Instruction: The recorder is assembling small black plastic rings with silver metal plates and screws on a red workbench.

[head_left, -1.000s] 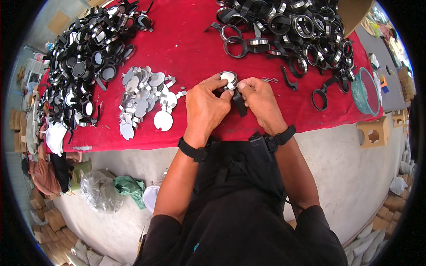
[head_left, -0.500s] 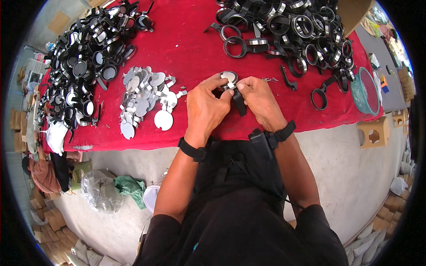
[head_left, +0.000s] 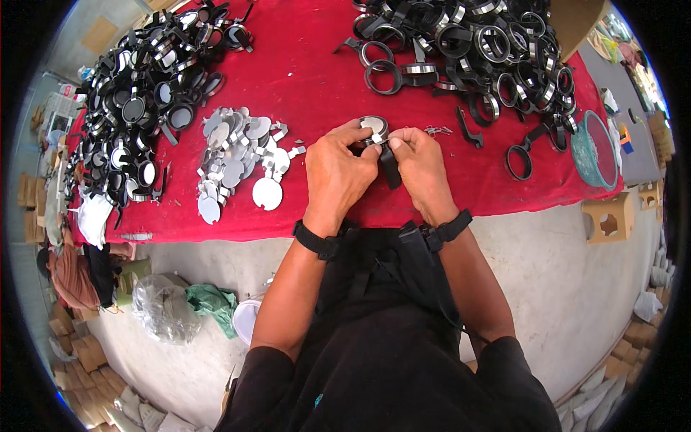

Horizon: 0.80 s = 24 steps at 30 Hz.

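Note:
Between both hands, over the red cloth, is a black ring with a handle (head_left: 389,170) that points toward me. A silver disc with a small tab (head_left: 371,124) lies in its ring. My left hand (head_left: 337,171) is closed around the ring's left side, its thumb beside the tab. My right hand (head_left: 425,171) is closed in a pinch at the right of the tab, where ring and handle meet; whatever lies between those fingertips is hidden. Just right of it lie several tiny pins (head_left: 437,130).
Loose silver discs (head_left: 232,171) are piled left of my hands. Farther left is a heap of rings fitted with discs (head_left: 133,110). A heap of open black rings (head_left: 453,39) fills the far right, with a teal basket (head_left: 592,169) at the table edge. Another person (head_left: 72,277) is at far left.
My right wrist has swung slightly inward, and its fingers have shifted a little at the tab. My left hand keeps its hold on the ring. The whole view has shifted slightly.

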### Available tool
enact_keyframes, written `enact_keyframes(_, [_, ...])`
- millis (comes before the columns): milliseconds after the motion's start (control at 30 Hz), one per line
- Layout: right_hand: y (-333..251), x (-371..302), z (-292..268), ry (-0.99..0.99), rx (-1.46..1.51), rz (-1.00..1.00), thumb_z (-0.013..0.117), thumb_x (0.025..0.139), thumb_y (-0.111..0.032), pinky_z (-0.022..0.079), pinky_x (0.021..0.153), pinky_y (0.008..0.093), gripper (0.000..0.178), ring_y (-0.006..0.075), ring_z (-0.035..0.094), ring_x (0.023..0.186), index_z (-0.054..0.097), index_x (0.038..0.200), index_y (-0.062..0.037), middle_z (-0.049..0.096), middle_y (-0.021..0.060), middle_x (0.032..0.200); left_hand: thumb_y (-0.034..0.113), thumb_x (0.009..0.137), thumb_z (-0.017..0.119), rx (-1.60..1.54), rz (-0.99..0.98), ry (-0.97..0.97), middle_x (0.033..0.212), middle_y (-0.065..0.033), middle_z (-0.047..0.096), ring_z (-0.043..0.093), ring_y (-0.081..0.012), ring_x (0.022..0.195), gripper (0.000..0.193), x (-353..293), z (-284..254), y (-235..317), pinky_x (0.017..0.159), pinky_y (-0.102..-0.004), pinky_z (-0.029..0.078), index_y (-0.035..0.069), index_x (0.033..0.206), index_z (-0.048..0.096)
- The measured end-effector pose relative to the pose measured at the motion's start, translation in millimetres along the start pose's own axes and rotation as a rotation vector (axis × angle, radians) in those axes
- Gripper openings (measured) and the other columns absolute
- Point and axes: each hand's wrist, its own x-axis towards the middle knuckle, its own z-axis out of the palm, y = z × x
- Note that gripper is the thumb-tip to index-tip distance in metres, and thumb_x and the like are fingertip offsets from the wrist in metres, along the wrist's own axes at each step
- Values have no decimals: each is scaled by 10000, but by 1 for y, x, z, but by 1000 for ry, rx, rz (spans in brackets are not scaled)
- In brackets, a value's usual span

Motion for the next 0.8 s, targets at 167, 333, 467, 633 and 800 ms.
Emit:
enact_keyframes(167, [4,-1,0,13,-126,-111,695,1054,-35,580,898,394,153,266,751,971,772,1152,54,784,151,1042,154,882,847,15,20,18,1384,-201,806,816,-351,1205,382,-1,2,-1,1061,-389,620,24,1240,867])
enact_keyframes(333, [-8,-28,-3,23,-346,-607,668,1031,35,587,970,428,209,370,745,1093,756,1217,73,746,189,1176,141,886,831,4,-6,6,1382,-206,805,815,-352,1211,375,-1,5,-5,1052,-392,627,19,1239,867])
enact_keyframes(467, [-10,-31,-5,-27,-279,-571,661,1021,58,580,1028,433,259,391,727,1172,745,1266,73,738,211,1233,138,876,833,32,47,44,1378,-240,796,827,-350,1075,351,0,7,-4,973,-402,640,8,1200,874])
enact_keyframes(633, [-15,-11,-41,34,-660,-742,690,986,6,585,1049,497,283,416,722,1177,766,1258,22,762,215,1217,171,891,848,31,51,8,1400,-245,786,800,-378,1240,383,-2,0,2,1099,-422,610,16,1241,864])
enact_keyframes(800, [-27,26,-106,270,-1111,-719,788,919,-59,601,998,498,350,400,745,1147,777,1266,-12,794,192,1191,220,832,944,75,137,-85,1502,-251,733,730,-410,1362,601,-8,-9,3,1192,-456,550,-25,1357,788])
